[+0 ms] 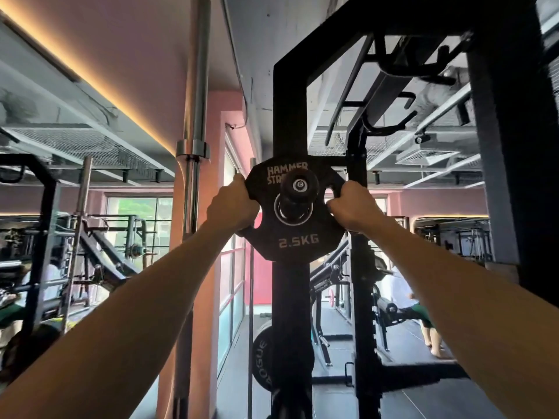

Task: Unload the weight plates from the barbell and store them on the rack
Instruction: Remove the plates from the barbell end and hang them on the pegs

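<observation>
- Two bare forearms reach up from the lower corners, nearest the camera; the left hand (231, 207) and the right hand (351, 205) sit at either side of a small black rubber-coated weight plate (298, 237).
- The left hand grasps the plate's left rim, fingers curled over the edge; the right hand grips through a cut-out handle opening on the plate's right side, fingers hooked round it.
- The plate is roughly round with scalloped grip cut-outs and a matte, slightly grainy face. Its raised pale lettering reads "HAMMER" with "STR…" below, partly covered, and "2.5KG" near the bottom.
- The plate's shiny metal-ringed centre hole is threaded over a black storage peg (299, 186) with a round end cap and a silver bolt; the peg juts from the black steel rack upright (290, 116), so the plate hangs high on the rack.
- Lower on the same upright a larger black plate (260, 361) shows edge-on lettering that reads "ROGUE".
- Left of the rack a chromed steel barbell (196, 116) stands upright against a pink wall, its collar ringed and polished.
- Beyond are blurred gym machines, windows, an amber ceiling light strip and a person (419, 309) on the dark floor to the right.
</observation>
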A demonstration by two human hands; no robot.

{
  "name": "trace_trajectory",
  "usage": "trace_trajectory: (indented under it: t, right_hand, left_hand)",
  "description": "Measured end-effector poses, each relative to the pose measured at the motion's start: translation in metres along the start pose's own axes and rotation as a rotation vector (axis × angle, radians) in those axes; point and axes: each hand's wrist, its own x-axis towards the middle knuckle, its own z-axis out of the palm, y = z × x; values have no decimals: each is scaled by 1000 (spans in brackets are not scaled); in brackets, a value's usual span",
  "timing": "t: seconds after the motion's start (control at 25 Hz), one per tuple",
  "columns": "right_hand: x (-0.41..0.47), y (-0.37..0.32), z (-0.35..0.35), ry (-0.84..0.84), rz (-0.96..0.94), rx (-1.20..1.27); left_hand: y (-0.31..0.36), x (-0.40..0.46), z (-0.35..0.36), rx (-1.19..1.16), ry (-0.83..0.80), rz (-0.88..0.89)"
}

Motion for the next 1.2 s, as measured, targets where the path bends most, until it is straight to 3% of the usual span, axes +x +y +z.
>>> trace_trajectory:
  t: [0.28,0.56,0.8,0.96,1.08,1.2]
  right_hand:
    - [35,27,44,-13,60,14]
    - [20,27,44,-48,108,30]
    - [-40,49,35,-224,90,-65]
    - [-87,63,9,-392,40,-177]
    - [-128,66,-19,-427,-5,-278]
    - [-170,70,-48,-499,-30,-228]
  left_hand:
    - [-25,33,51,-2,-7,25]
    - [-28,20,47,20,-51,51]
    - [-26,-57,22,-81,-297,-18]
    - [-16,-108,-4,48,-456,69]
    - [4,-151,-23,88,-499,51]
    - [29,-200,-38,123,-495,50]
